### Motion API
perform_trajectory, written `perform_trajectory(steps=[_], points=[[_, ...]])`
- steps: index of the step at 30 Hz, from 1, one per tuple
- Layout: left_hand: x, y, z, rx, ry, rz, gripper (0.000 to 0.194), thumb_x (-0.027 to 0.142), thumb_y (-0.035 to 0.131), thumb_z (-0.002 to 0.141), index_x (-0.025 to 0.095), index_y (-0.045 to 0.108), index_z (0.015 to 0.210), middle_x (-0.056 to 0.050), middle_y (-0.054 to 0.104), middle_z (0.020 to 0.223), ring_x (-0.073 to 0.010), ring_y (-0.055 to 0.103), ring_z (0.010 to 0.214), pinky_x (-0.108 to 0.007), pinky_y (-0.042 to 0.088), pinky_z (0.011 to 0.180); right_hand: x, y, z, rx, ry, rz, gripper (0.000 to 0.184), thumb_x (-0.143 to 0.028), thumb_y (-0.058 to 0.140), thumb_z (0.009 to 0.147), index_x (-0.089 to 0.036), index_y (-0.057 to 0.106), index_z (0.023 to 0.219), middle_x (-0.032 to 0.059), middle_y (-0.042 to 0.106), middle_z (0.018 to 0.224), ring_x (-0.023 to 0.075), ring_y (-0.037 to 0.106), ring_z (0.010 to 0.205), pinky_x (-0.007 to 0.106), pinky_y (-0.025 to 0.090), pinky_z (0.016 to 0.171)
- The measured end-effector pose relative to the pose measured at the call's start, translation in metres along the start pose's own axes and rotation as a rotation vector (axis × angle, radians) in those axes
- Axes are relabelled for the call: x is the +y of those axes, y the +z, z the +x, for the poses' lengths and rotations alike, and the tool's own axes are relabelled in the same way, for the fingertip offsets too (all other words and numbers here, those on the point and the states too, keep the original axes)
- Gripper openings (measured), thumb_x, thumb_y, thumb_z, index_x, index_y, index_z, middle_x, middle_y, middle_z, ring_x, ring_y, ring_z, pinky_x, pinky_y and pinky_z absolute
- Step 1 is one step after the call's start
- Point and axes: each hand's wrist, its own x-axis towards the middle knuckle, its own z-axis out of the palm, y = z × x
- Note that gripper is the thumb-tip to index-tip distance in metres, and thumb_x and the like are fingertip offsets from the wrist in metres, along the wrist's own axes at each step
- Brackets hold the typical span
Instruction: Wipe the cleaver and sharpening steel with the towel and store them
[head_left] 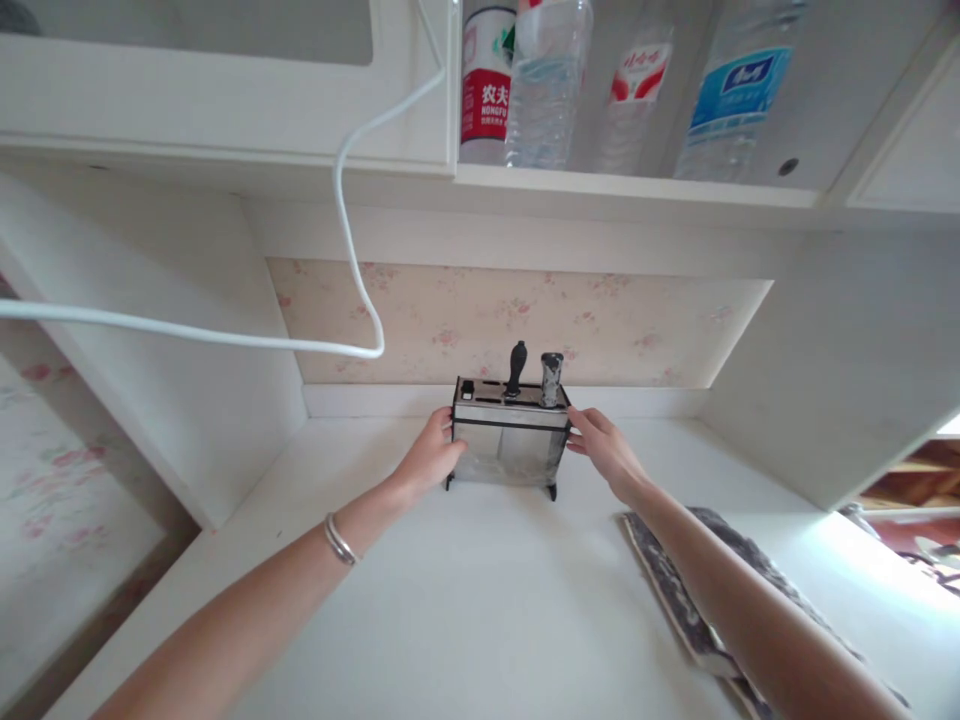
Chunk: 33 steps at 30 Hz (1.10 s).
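Note:
A knife block (504, 452) with clear sides, a metal top and black feet stands upright on the white counter, close to the back wall. Two handles rise from its slots: a slim black handle (517, 366) and a thicker, worn black-and-white handle (551, 378). My left hand (436, 447) grips the block's left side, its thumb on the front face. On the right side, my right hand (600, 448) holds the upper corner with its fingers. The far fingertips of both hands are partly hidden behind the block.
A folded grey patterned cloth (727, 560) lies on the counter (465, 620) under my right forearm. A white cable (352, 240) hangs in front of the upper cabinet. Several plastic bottles (544, 90) stand on the open shelf above. Side panels (817, 350) bound the niche.

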Motion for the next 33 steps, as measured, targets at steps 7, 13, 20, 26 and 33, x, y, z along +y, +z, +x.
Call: perform_trajectory(steps=[7, 13, 20, 26, 33], points=[[0.017, -0.040, -0.017, 0.082, 0.179, 0.466, 0.062, 0.027, 0.060, 0.075, 0.016, 0.036, 0.131, -0.016, 0.045, 0.129, -0.0223, 0.056, 0.104, -0.039, 0.043, 0.094, -0.010, 0.019, -0.019, -0.018, -0.070, -0.063, 0.047, -0.058, 0.046, 0.082, -0.029, 0.054, 0.118, 0.0040, 0.063, 0.104, 0.0168, 0.065, 0.078, 0.027, 0.056, 0.063], [0.054, -0.022, 0.016, 0.058, 0.546, 0.916, 0.038, 0.038, 0.050, 0.083, 0.014, 0.057, 0.112, -0.013, 0.057, 0.113, -0.0260, 0.049, 0.111, -0.039, 0.036, 0.099, -0.016, 0.022, -0.033, -0.016, -0.197, -0.233, 0.053, -0.053, 0.044, 0.085, -0.038, 0.040, 0.135, 0.0021, 0.061, 0.109, 0.0174, 0.063, 0.085, 0.031, 0.054, 0.072], [0.059, 0.018, 0.055, -0.044, 0.395, 0.798, 0.030, 0.041, 0.057, 0.078, 0.017, 0.063, 0.096, -0.010, 0.066, 0.100, -0.0272, 0.057, 0.100, -0.036, 0.042, 0.086, -0.022, 0.010, -0.037, -0.143, -0.267, -0.374, 0.045, -0.050, 0.040, 0.088, -0.037, 0.046, 0.131, 0.0031, 0.057, 0.107, 0.0151, 0.061, 0.081, 0.029, 0.049, 0.076], [0.076, 0.018, 0.065, -0.027, 0.378, 0.640, 0.020, 0.032, 0.056, 0.080, 0.017, 0.060, 0.093, -0.008, 0.068, 0.092, -0.0206, 0.063, 0.083, -0.029, 0.047, 0.072, -0.019, 0.008, -0.035, -0.181, -0.260, -0.339, 0.045, -0.050, 0.042, 0.087, -0.037, 0.045, 0.130, 0.0036, 0.052, 0.115, 0.0154, 0.060, 0.087, 0.031, 0.047, 0.081], [0.133, -0.004, 0.074, 0.038, 0.508, 0.383, 0.015, 0.026, 0.062, 0.077, 0.015, 0.059, 0.087, -0.006, 0.066, 0.086, -0.0170, 0.062, 0.079, -0.031, 0.049, 0.076, -0.018, 0.015, -0.032, -0.150, -0.261, -0.330, 0.044, -0.050, 0.045, 0.086, -0.035, 0.046, 0.127, 0.0046, 0.049, 0.120, 0.0163, 0.059, 0.093, 0.031, 0.046, 0.086]])
